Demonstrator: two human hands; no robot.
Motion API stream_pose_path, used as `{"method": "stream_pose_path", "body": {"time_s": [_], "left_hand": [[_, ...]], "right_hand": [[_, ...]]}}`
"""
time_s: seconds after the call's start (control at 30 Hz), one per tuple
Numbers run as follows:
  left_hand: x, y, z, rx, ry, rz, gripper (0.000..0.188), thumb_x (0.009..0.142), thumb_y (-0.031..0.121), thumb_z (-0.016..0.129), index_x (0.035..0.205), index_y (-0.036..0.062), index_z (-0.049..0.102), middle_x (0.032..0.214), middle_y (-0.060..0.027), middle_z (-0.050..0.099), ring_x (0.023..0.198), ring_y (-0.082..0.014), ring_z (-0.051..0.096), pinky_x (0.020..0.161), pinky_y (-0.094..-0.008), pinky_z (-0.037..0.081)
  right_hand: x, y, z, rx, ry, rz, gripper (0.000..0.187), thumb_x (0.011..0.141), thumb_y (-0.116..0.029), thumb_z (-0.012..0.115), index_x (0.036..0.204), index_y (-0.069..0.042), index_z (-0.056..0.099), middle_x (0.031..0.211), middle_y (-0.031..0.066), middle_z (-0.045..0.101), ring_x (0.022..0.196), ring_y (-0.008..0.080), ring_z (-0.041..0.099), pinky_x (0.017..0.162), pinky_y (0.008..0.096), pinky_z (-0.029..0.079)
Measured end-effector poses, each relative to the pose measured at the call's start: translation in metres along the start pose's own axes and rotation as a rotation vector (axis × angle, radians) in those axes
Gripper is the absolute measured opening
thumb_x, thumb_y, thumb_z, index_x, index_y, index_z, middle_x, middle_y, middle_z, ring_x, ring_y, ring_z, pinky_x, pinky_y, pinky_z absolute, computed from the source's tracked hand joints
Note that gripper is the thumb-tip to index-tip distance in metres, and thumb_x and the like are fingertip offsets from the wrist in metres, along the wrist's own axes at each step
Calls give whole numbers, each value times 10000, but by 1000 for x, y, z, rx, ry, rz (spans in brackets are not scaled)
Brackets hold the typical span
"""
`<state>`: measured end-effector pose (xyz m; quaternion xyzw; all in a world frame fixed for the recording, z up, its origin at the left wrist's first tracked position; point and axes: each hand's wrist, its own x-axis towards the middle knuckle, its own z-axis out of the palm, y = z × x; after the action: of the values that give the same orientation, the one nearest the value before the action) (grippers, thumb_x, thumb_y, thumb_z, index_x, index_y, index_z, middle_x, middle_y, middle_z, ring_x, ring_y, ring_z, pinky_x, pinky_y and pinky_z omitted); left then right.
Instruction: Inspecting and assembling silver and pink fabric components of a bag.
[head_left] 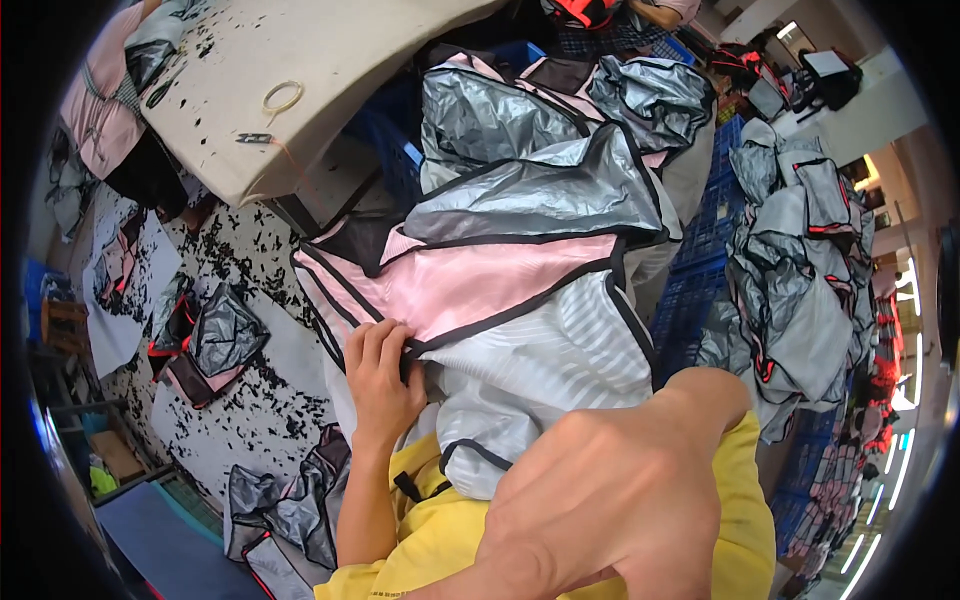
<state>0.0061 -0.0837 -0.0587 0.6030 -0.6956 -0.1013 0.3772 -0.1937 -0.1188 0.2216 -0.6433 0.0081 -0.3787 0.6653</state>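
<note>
My left hand (385, 380) has its fingers curled over the black-bound edge of a pink, white and silver sewn fabric piece (500, 290), likely a bag part. The piece is spread in front of me; its white striped side (560, 345) hangs toward my lap. Large and close in the lower foreground is my right hand (610, 490), raised on a bent arm away from the fabric. Its back and knuckles show, but the fingers run down toward the lower edge, mostly out of sight. Whether it holds anything cannot be told.
More silver pieces (490, 110) are heaped beyond, by blue crates (690, 300). A pale table (230, 90) at the upper left bears thread snips (257, 138) and a tape roll (283, 97). Black scraps litter the floor. A co-worker (100, 120) stands at the far left.
</note>
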Motion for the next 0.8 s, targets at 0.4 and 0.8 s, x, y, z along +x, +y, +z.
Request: {"method": "stream_pose_path", "body": {"time_s": [0.4, 0.8], "left_hand": [[-24, 11, -6, -23, -7, 14, 535, 645, 70, 779, 1165, 36, 657, 1183, -134, 645, 1123, -361, 595, 987, -475, 490], [-87, 36, -9, 63, -37, -25, 601, 673, 150, 799, 1256, 67, 683, 1303, -69, 668, 1093, -258, 621, 890, -385, 498]], "right_hand": [[-13, 69, -115, -1569, -111, 425, 249, 942, -92, 683, 1180, -16, 698, 1084, 156, 724, 999, 359, 699, 861, 433, 562], [-103, 113, -101, -1648, -396, 897, 283, 956, -304, 711, 953, -34, 626, 920, 160, 623, 882, 378, 615, 745, 492, 503]]}}
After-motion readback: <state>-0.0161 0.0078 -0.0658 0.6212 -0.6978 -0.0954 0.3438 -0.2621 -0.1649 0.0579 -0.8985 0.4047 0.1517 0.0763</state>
